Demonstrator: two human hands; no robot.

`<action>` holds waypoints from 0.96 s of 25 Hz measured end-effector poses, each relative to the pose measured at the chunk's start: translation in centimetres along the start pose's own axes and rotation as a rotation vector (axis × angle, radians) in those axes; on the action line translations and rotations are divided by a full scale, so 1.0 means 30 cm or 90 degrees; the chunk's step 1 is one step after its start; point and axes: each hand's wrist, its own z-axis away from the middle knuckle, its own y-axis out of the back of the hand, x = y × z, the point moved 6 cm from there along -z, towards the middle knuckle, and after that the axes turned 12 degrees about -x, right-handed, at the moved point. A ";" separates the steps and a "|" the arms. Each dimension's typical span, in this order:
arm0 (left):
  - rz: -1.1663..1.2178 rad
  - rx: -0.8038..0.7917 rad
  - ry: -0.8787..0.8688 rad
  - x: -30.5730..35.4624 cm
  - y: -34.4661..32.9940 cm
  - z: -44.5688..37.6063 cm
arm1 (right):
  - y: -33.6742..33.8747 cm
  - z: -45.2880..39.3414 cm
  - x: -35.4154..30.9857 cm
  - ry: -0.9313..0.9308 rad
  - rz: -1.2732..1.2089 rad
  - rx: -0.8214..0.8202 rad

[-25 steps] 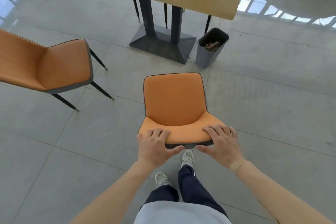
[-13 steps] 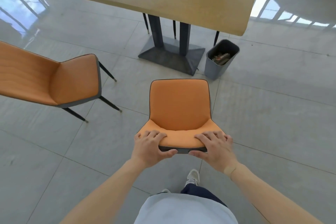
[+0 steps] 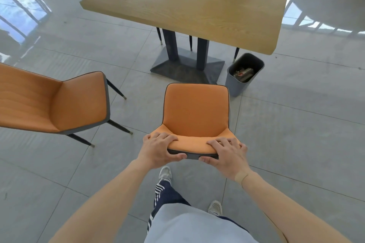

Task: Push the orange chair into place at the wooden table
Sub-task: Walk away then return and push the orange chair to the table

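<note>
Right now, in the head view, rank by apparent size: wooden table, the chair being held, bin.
1. Wooden table, largest.
2. Held chair, though nearness to the camera inflates it.
3. Bin, smallest.

Chair (image 3: 195,112) matt orange upholstery; table (image 3: 189,4) wood-grain, matt; floor (image 3: 296,134) glossy grey tile.

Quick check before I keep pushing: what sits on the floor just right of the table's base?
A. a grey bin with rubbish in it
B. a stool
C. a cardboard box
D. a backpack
A: a grey bin holding some rubbish stands beside the base of the wooden table, ahead and to the right of the orange chair.
</note>
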 end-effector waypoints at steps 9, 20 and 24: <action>-0.031 -0.011 -0.088 -0.210 0.225 -0.234 | 0.107 -0.235 -0.151 -0.093 -0.047 0.014; -0.039 -0.015 -0.156 -0.344 0.450 -0.469 | 0.243 -0.457 -0.237 -0.150 -0.097 0.037; -0.052 -0.017 -0.168 -0.342 0.507 -0.544 | 0.292 -0.520 -0.219 -0.152 -0.107 0.052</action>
